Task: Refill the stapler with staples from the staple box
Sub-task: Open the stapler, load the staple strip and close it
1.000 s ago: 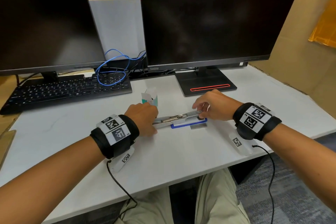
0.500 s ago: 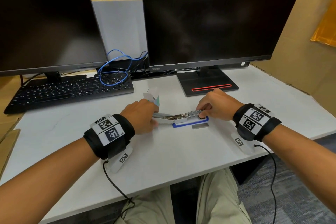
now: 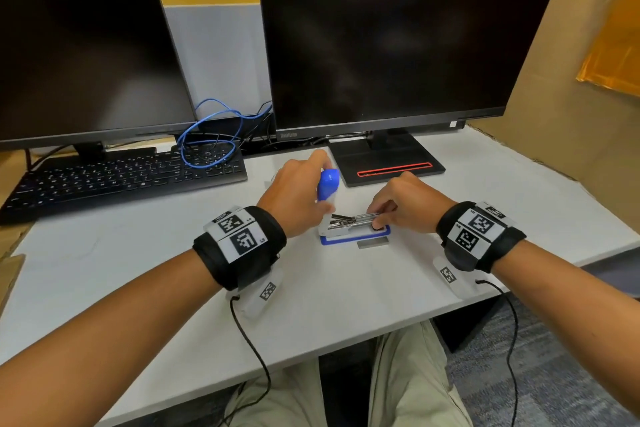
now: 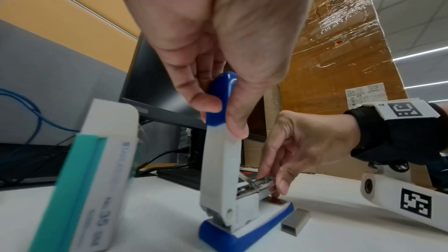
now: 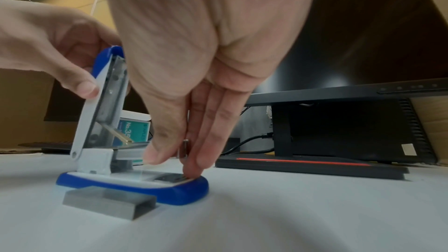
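Head view: a blue and white plastic stapler [image 3: 353,234] sits on the white bench [image 3: 346,295], near its front edge, before two dark monitors. The left hand [image 3: 294,199] pinches the stapler's blue-tipped top arm [image 3: 327,185], swung upright. The right hand [image 3: 405,206] reaches down to the open metal magazine. A grey strip of staples [image 3: 373,244] lies just beside the base.

Left wrist view: thumb and fingers [image 4: 201,99] curl round the raised arm's blue end. A white and teal staple box [image 4: 89,179] stands nearby, left of the stapler.

Right wrist view: the right fingers [image 5: 203,141] point down, nearly straight, tips touching the base's front pad; I cannot tell whether they pinch anything. The staple strip lies in front.
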